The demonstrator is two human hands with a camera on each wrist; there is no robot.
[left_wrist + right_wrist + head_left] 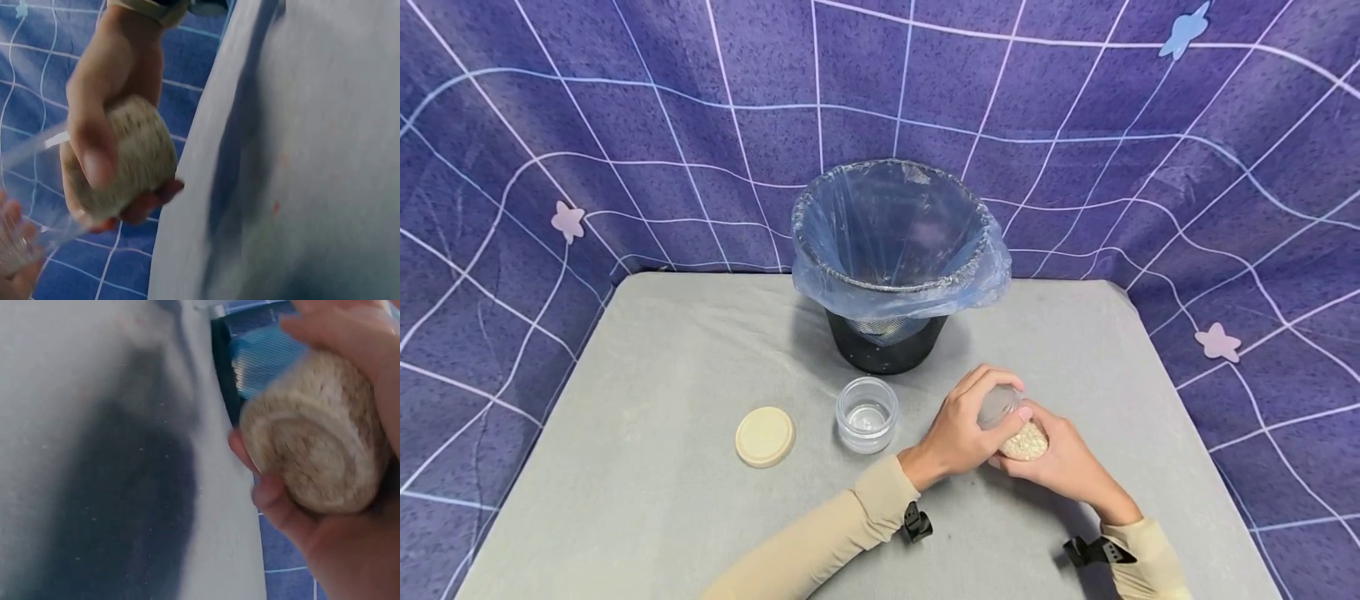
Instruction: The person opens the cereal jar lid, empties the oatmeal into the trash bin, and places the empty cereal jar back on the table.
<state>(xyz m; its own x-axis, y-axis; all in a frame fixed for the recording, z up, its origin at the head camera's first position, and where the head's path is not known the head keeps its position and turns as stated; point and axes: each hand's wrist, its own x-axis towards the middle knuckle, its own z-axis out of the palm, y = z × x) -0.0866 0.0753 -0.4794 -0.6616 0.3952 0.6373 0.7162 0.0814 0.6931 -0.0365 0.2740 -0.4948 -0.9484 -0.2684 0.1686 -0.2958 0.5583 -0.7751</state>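
Both hands grip a clear plastic jar (997, 406) at the right of the table, held tilted with pale flakes (1026, 442) gathered at its bottom end. My left hand (964, 425) curls round the clear upper end. Around the lower, flake-filled part wraps my right hand (1063, 458), its thumb lying along the wall in the left wrist view. The jar's round bottom (309, 459), packed with flakes, faces the right wrist camera. Left of the hands stands an open clear jar (867, 415) without a lid. A cream round lid (765, 437) lies flat beside it.
A black mesh bin (887, 346) lined with a blue bag (902, 296) stands at the back middle of the grey-covered table (670, 350). Purple grid-patterned cloth (700, 125) hangs behind and at both sides. Small specks (276, 206) dot the table cover.
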